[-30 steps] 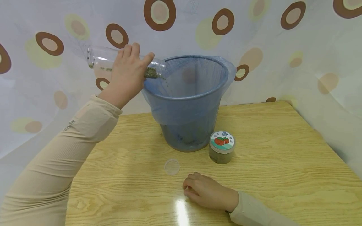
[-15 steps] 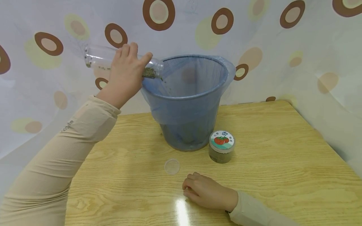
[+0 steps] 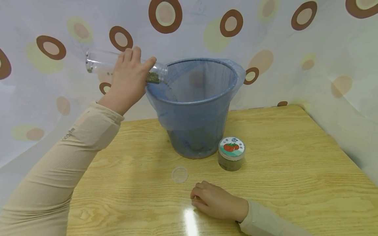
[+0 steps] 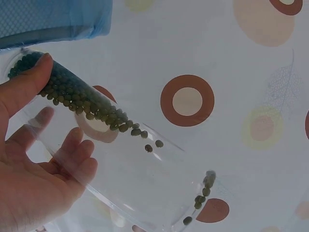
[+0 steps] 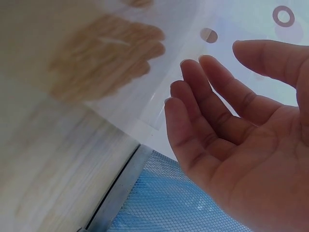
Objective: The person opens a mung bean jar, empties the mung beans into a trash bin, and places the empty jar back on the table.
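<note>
My left hand (image 3: 128,77) grips a clear bottle (image 3: 101,60) that lies almost level in the air, its mouth dipped towards the bin. Small green beans, like mung beans (image 4: 84,99), are heaped near the mouth; a few cling to the bottle's base. A thin stream of them drops over the left rim of a mesh bin (image 3: 196,144), lined with a blue plastic bag (image 3: 192,116). In the left wrist view the thumb and fingers hold the bottle near its mouth. On the table, the right hand (image 3: 217,200) rests loosely curled and holds nothing.
A round clear disc, seemingly a lid (image 3: 179,174), lies on the wooden table (image 3: 295,170) in front of the bin. Right of it stands a short jar (image 3: 231,155) with a tomato picture on top. A patterned covering (image 3: 189,39) hangs behind the bin.
The bottle and left hand have shifted slightly left and down in the head view. Beans keep falling, and fewer are left along the bottle's side. The right hand stays still.
</note>
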The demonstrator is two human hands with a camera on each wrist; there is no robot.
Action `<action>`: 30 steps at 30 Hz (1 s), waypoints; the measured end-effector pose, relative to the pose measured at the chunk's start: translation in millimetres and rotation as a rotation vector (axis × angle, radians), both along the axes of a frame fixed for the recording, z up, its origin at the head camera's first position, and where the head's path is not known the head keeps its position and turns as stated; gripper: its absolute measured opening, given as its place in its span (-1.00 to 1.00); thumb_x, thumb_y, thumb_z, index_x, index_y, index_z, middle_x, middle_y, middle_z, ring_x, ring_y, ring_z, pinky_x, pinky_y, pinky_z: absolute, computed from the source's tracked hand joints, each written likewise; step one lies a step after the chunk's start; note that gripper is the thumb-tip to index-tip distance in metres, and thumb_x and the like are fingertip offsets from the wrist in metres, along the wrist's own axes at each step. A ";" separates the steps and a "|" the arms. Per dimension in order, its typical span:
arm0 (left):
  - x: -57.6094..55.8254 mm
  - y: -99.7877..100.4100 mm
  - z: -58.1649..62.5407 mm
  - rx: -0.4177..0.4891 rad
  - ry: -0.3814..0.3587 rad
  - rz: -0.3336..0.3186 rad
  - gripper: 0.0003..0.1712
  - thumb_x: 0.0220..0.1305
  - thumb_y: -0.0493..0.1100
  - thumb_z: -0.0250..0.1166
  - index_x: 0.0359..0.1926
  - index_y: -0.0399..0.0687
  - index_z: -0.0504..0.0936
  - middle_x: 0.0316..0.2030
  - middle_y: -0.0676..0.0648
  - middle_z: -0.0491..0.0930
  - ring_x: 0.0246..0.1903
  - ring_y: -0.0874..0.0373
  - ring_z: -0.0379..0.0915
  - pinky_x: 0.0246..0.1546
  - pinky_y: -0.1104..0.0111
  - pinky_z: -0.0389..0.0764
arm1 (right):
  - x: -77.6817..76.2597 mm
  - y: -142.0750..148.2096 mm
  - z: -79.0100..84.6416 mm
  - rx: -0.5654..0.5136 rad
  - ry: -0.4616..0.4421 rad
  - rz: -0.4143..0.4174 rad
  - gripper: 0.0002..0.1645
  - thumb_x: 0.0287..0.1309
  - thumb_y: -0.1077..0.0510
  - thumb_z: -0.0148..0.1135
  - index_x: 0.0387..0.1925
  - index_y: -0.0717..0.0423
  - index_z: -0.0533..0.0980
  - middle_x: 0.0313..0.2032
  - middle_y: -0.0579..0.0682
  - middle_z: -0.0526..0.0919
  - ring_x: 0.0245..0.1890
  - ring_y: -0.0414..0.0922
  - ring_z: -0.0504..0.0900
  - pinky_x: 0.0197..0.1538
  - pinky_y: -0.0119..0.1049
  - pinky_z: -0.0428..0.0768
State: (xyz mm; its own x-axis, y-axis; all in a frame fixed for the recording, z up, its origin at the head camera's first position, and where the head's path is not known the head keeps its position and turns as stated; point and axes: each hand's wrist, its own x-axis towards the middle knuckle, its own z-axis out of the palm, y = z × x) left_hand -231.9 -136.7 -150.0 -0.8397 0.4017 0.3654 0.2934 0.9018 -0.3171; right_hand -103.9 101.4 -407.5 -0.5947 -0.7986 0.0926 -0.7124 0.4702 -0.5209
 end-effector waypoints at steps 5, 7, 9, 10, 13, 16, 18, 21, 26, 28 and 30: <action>-0.1 -0.7 -0.5 0.000 0.008 -0.001 -0.32 0.15 -0.45 0.17 0.32 -0.12 0.28 0.10 -0.44 0.19 0.11 -0.31 0.08 0.24 -0.02 0.11 | 1.1 -0.3 0.7 0.011 -0.003 -0.009 -0.89 0.32 0.13 0.15 -0.22 0.05 0.57 -0.27 -0.23 0.54 -0.31 -0.37 0.37 0.17 -0.07 0.44; -0.2 -1.0 -0.4 -0.001 0.011 0.001 -0.31 0.14 -0.45 0.18 0.32 -0.11 0.28 0.11 -0.44 0.19 0.11 -0.31 0.08 0.25 -0.03 0.10 | 1.0 -0.1 0.9 0.009 -0.007 -0.010 -0.90 0.32 0.13 0.15 -0.23 0.04 0.57 -0.28 -0.24 0.53 -0.32 -0.37 0.36 0.07 -0.21 0.49; -0.3 -1.4 -0.1 -0.001 0.016 0.001 -0.30 0.13 -0.45 0.19 0.32 -0.12 0.29 0.11 -0.44 0.19 0.11 -0.31 0.09 0.25 -0.03 0.11 | 0.6 0.2 0.5 0.003 -0.009 -0.009 -0.90 0.31 0.13 0.16 -0.23 0.04 0.57 -0.29 -0.24 0.52 -0.33 -0.36 0.34 -0.08 -0.35 0.50; -0.3 -1.5 0.1 0.000 0.019 0.000 -0.30 0.12 -0.45 0.20 0.32 -0.12 0.29 0.11 -0.45 0.19 0.10 -0.31 0.09 0.25 -0.03 0.11 | 0.4 0.3 0.3 0.002 -0.010 -0.009 -0.90 0.31 0.13 0.16 -0.24 0.04 0.57 -0.29 -0.24 0.52 -0.34 -0.36 0.34 -0.14 -0.40 0.48; -0.3 -2.0 0.8 0.000 0.025 0.001 -0.29 0.11 -0.44 0.23 0.31 -0.13 0.29 0.12 -0.45 0.19 0.10 -0.31 0.09 0.25 -0.04 0.10 | -0.3 0.3 -0.3 -0.005 -0.008 -0.005 -0.90 0.31 0.13 0.17 -0.24 0.04 0.57 -0.29 -0.24 0.52 -0.35 -0.36 0.33 -0.21 -0.45 0.45; 0.0 -2.7 1.4 -0.001 0.025 0.005 -0.28 0.10 -0.43 0.26 0.31 -0.13 0.29 0.12 -0.46 0.19 0.10 -0.31 0.09 0.24 -0.04 0.10 | -0.9 -0.1 -1.2 -0.001 -0.003 -0.001 -0.89 0.30 0.13 0.17 -0.23 0.06 0.57 -0.28 -0.22 0.53 -0.34 -0.37 0.34 -0.19 -0.44 0.46; 0.3 -3.0 1.6 -0.003 0.019 0.009 -0.28 0.11 -0.42 0.25 0.31 -0.13 0.28 0.12 -0.46 0.18 0.10 -0.31 0.09 0.25 -0.04 0.09 | -0.9 -0.4 -1.5 0.002 -0.002 0.000 -0.88 0.30 0.13 0.17 -0.22 0.07 0.58 -0.28 -0.21 0.54 -0.34 -0.37 0.35 -0.16 -0.42 0.47; 0.7 -3.6 1.4 -0.006 0.008 0.016 -0.29 0.12 -0.43 0.22 0.32 -0.13 0.27 0.13 -0.46 0.17 0.10 -0.31 0.08 0.26 -0.05 0.08 | -0.5 -0.9 -1.8 0.014 -0.009 -0.006 -0.87 0.30 0.13 0.17 -0.20 0.08 0.58 -0.26 -0.20 0.55 -0.31 -0.37 0.37 -0.10 -0.38 0.49; 0.7 -4.7 1.2 -0.010 0.014 0.017 -0.30 0.13 -0.42 0.22 0.31 -0.12 0.27 0.14 -0.47 0.17 0.11 -0.32 0.08 0.27 -0.04 0.07 | -0.1 -0.7 -1.7 0.028 -0.018 -0.015 -0.87 0.31 0.13 0.16 -0.20 0.06 0.58 -0.24 -0.21 0.55 -0.29 -0.38 0.38 0.07 -0.23 0.48; 0.7 -4.8 1.2 -0.011 0.016 0.017 -0.30 0.13 -0.42 0.23 0.31 -0.12 0.28 0.14 -0.47 0.17 0.12 -0.32 0.08 0.27 -0.04 0.07 | -0.4 -0.6 -1.7 0.028 -0.021 -0.014 -0.88 0.31 0.13 0.16 -0.20 0.06 0.58 -0.25 -0.22 0.54 -0.30 -0.38 0.37 0.01 -0.29 0.49; 0.7 -4.7 0.9 -0.012 0.018 0.016 -0.31 0.14 -0.42 0.22 0.31 -0.12 0.28 0.14 -0.47 0.17 0.12 -0.31 0.08 0.27 -0.04 0.07 | -0.6 -0.8 -1.7 0.024 -0.024 -0.012 -0.88 0.31 0.13 0.16 -0.21 0.06 0.57 -0.27 -0.21 0.53 -0.32 -0.37 0.36 -0.09 -0.38 0.48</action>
